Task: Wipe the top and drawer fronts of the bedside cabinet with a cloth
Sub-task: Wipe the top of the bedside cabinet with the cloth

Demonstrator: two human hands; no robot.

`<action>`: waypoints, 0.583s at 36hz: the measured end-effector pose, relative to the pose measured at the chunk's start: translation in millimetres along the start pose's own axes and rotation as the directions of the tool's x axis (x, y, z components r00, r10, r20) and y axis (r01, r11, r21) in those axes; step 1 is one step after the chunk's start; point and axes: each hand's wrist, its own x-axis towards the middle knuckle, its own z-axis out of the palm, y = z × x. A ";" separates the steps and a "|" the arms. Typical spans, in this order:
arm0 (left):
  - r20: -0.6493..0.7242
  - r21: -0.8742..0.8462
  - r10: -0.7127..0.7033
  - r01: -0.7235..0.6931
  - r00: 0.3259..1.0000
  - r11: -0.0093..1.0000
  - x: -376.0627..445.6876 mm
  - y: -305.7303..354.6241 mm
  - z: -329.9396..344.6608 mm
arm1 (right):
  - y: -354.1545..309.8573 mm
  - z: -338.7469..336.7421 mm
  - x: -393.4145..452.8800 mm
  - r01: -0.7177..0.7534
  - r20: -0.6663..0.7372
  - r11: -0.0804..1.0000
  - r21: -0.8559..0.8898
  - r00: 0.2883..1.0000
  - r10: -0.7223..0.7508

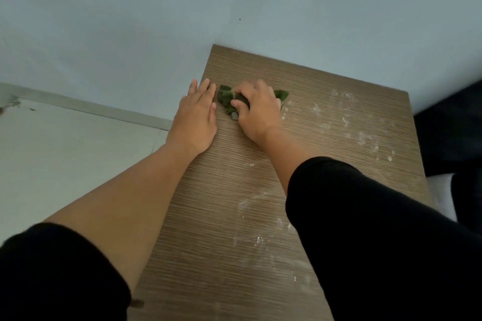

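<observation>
The right hand (pixel 257 109) clamps its fingers on the bunched green cloth (pixel 229 99) near the far left of the cabinet top (pixel 326 117), the left hand (pixel 197 117) flat with fingers together beside it; risk: white residue (pixel 365 138) at right gets missed or smeared.

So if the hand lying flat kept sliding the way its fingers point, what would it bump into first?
Probably the wall. The left hand points past the cabinet top edge, with nothing between; depth is hard to judge.

Pale blue wall (pixel 130 21) meets a light tiled floor (pixel 65 151), dimly lit.
</observation>
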 end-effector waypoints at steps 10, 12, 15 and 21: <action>0.086 0.009 -0.023 0.022 0.996 1.000 -56.4 -5.5 -7.5 | -12.7 4.1 -81.5 0.004 0.033 1.000 0.020 0.999 -0.005; 0.099 0.021 -0.029 0.027 0.995 0.999 -67.5 -4.7 -9.9 | -15.7 4.7 -97.7 0.003 0.039 1.000 0.029 0.999 -0.004; 0.116 0.056 -0.020 0.013 0.993 0.998 -83.8 -3.2 -12.0 | -19.6 5.9 -122.1 -0.005 0.045 0.999 0.049 0.999 0.003; 0.167 0.167 -0.064 0.035 0.984 0.985 -108.8 0.6 -17.3 | -27.3 6.6 -166.1 -0.014 0.066 0.998 0.056 0.998 0.010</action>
